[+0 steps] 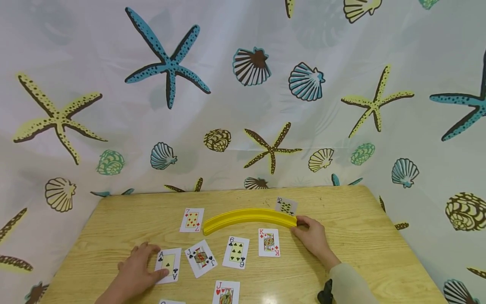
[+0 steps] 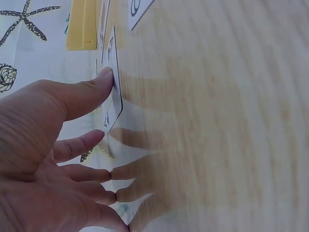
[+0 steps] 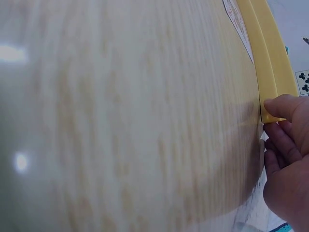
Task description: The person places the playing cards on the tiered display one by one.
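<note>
My left hand (image 1: 138, 266) touches the ace of clubs (image 1: 166, 261) on the table. Its thumb rests on the card face, and the other fingertips (image 2: 113, 197) meet the wood beside it. At its right end, a yellow curved card holder (image 1: 247, 214) is gripped by my right hand (image 1: 313, 237), thumb on the near face and fingers tucked around the end. The ten of clubs (image 1: 285, 205) stands at the holder's right part, its lower edge hidden. In front of the holder lies the king of diamonds (image 1: 268, 242).
Other face-up cards lie about: a seven of diamonds (image 1: 191, 220), a black jack (image 1: 201, 258), a six of clubs (image 1: 236, 252) and a jack of hearts (image 1: 225, 292). One more card (image 1: 172, 302) is cut off at the bottom. A patterned cloth (image 1: 228, 105) hangs behind the wooden table (image 1: 341, 202).
</note>
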### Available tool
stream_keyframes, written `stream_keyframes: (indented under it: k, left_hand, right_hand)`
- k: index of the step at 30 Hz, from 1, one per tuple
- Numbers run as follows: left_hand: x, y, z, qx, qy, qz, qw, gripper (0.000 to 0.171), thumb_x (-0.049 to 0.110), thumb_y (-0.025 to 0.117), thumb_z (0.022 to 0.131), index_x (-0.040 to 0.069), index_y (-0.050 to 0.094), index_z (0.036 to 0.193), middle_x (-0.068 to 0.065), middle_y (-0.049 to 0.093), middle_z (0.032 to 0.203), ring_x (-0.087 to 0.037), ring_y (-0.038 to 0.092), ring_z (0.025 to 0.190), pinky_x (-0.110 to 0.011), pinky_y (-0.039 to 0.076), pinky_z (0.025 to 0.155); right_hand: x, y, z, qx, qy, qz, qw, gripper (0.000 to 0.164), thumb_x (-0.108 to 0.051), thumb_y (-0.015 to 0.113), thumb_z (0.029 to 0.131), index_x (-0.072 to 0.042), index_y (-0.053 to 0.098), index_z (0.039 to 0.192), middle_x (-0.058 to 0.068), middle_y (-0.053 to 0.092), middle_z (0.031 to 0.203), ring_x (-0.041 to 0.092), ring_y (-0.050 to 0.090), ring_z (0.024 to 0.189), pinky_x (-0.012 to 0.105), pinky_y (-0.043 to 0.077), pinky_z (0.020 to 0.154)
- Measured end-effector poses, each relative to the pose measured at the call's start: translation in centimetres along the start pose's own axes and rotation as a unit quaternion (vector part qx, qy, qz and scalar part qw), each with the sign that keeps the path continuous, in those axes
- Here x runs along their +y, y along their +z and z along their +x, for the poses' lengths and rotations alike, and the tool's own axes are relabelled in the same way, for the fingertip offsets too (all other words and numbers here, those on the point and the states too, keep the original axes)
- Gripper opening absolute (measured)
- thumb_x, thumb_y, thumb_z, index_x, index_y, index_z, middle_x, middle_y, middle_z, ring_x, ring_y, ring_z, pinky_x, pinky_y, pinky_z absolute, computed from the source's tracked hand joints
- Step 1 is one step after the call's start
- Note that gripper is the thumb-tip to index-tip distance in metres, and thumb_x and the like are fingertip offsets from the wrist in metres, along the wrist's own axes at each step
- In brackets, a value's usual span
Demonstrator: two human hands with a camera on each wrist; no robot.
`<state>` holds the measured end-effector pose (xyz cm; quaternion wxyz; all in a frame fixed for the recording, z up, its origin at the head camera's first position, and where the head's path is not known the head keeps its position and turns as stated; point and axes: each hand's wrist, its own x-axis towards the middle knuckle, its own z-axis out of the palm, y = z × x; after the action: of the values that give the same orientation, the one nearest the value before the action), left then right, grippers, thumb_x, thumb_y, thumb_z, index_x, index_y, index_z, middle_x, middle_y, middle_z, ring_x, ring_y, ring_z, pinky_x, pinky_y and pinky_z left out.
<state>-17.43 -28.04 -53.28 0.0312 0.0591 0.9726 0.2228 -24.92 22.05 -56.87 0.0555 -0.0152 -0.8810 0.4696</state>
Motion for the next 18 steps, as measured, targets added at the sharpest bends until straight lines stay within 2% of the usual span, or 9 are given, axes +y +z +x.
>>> stream_keyframes:
  k: [2,5,7,11,14,18]
  left_hand:
    - [0.0,0.1,-0.1,0.005,-0.003,-0.013,0.9999,0.074,0.038,0.091,0.081,-0.002,0.056,0.132,-0.04,0.053,0.141,-0.066,0.048,0.131,-0.09,0.035,0.087]
    - [0.1,0.2,-0.3,0.005,-0.012,-0.036,0.9993,0.079,0.035,0.091,0.082,-0.004,0.05,0.136,-0.034,0.057,0.139,-0.065,0.044,0.135,-0.09,0.03,0.092]
    - [0.1,0.3,-0.3,0.006,-0.017,-0.044,0.9989,0.079,0.034,0.09,0.083,-0.004,0.047,0.138,-0.035,0.055,0.141,-0.067,0.039,0.138,-0.091,0.025,0.096]
    - [0.1,0.6,-0.7,0.024,-0.022,-0.061,0.9976,0.072,0.026,0.086,0.088,-0.004,0.044,0.139,-0.036,0.053,0.143,-0.063,0.049,0.133,-0.081,0.029,0.099]
    - [0.3,0.8,-1.0,0.048,-0.025,-0.078,0.9955,0.062,0.019,0.082,0.092,-0.003,0.045,0.137,-0.035,0.056,0.142,-0.058,0.057,0.128,-0.074,0.036,0.104]
    - [0.6,0.6,-1.1,0.073,-0.026,-0.101,0.9918,0.046,0.013,0.076,0.096,0.0,0.049,0.131,-0.028,0.069,0.131,-0.049,0.063,0.126,-0.067,0.046,0.106]
  right_hand:
    - [-0.1,0.0,0.0,0.0,-0.001,-0.002,1.0,0.044,-0.012,0.079,0.093,0.004,0.069,0.133,0.018,0.075,0.121,0.033,0.07,0.112,0.053,0.055,0.105]
    - [-0.2,0.0,0.0,0.002,-0.003,-0.004,1.0,0.044,-0.012,0.079,0.093,0.004,0.069,0.132,0.018,0.075,0.12,0.033,0.07,0.111,0.053,0.055,0.106]
    - [-0.2,0.0,0.0,0.003,-0.005,-0.004,1.0,0.043,-0.012,0.079,0.093,0.004,0.069,0.132,0.018,0.075,0.12,0.033,0.07,0.111,0.053,0.055,0.106]
    - [-0.2,0.0,0.0,0.006,-0.004,-0.003,1.0,0.043,-0.012,0.08,0.092,0.003,0.07,0.131,0.017,0.076,0.118,0.032,0.071,0.11,0.053,0.055,0.106]
    - [-0.2,0.1,0.1,0.005,0.0,-0.002,1.0,0.043,-0.012,0.08,0.092,0.003,0.07,0.131,0.017,0.076,0.118,0.032,0.071,0.11,0.053,0.054,0.106]
    - [-0.1,0.1,0.0,0.004,0.002,-0.002,1.0,0.043,-0.013,0.079,0.093,0.003,0.07,0.131,0.017,0.076,0.119,0.032,0.071,0.111,0.053,0.054,0.107]
